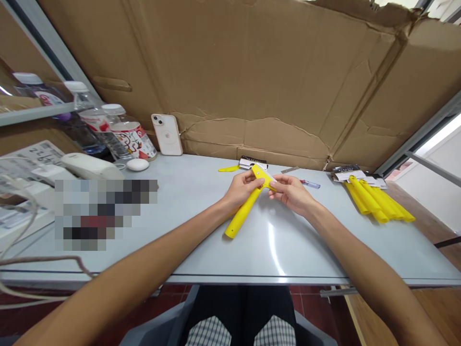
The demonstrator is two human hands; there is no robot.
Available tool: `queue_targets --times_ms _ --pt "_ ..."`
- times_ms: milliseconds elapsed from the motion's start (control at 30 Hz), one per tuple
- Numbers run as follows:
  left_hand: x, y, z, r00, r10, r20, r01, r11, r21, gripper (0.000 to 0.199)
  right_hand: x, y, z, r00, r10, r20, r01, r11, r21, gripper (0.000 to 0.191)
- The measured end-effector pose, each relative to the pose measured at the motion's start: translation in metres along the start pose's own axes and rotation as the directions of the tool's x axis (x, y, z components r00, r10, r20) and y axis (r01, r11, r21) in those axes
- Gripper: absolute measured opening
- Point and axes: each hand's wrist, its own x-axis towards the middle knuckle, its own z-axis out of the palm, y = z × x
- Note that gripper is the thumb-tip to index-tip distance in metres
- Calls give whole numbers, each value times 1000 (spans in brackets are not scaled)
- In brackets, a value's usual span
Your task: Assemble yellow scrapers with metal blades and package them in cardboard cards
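Over the middle of the table I hold a yellow scraper [245, 211] with a tubular handle and a wide flat head. The handle slants down toward me on the left. My left hand [240, 190] is closed on the head near the neck, thumb on top. My right hand [290, 192] pinches the right end of the head, where a pale strip shows along the far edge. Just behind lie a thin yellow piece [229, 169], a black-and-white card [252, 162] and a thin metal blade [290, 169]. A clear-barrelled tool [310, 184] rests behind my right hand.
At the right lie several yellow handles [378, 199] with cards attached. A phone [167, 135] leans against the cardboard wall [245, 72]. Bottles [133, 139], a white oval object [137, 165], cables [43, 259] and a blurred patch occupy the left side.
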Motion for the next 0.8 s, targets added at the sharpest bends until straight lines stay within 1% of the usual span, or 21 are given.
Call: queue_targets --times_ms 267,433,800 --pt "-2 1 1 1000 -10 11 10 999 -33 40 0 -1 2 1000 -16 -4 15 1000 -27 36" --pt "-2 4 1 1000 -20 3 20 1000 -17 35 0 -1 2 1000 -6 4 6 1000 -11 31" --pt "-3 5 2 1000 -15 5 15 1000 11 30 -1 2 5 999 -38 -22 36 995 -89 34"
